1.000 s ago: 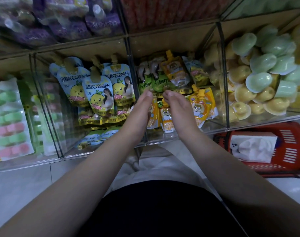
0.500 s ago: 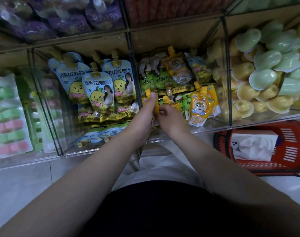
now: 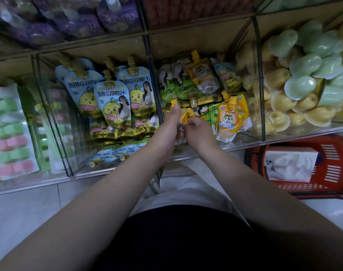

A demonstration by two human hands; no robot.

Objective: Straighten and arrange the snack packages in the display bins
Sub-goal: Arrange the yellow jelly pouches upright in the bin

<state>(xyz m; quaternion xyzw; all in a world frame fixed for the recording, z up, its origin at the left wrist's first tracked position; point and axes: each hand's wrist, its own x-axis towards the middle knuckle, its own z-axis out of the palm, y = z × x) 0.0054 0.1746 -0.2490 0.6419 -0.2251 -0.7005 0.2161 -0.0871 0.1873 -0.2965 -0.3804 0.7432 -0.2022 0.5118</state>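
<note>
Orange spout pouches point(image 3: 183, 118): front of the middle bin point(image 3: 235, 145), held upright just inside its clear front wall. Two orange caps show above the fingers, so probably two pouches; the bodies are mostly hidden.

Left hand point(image 3: 167, 124): grip closed round one pouch, thumb up under its cap. Right hand point(image 3: 199, 130): fingers curled in, pinching the neighbouring pouch near its spout. The hands are almost touching.

At 3 o'clock of the hands, an upright orange pouch point(image 3: 229, 118) stands against the bin's right side. At 12 o'clock, green pouches point(image 3: 178, 89) are stacked at the back, with a tilted orange pouch point(image 3: 203, 75) lying across them.

At 9 o'clock, past the divider, blue pouches point(image 3: 112, 98) stand in rows in the next bin. Jelly cups point(image 3: 303, 85) are heaped in the bin at 3 o'clock. A red basket point(image 3: 333, 173) sits on the floor at 4 o'clock, holding a white tissue pack point(image 3: 290, 165).

Risks, as I judge them:
- The pouches look soft and bottom-heavy. Released without support behind, they may flop forward against the front wall.
- A hand pushing back could nudge the green stack, and the tilted pouch could slide down.
- Held by the spout alone, a pouch may swing and knock the upright one at 3 o'clock.
</note>
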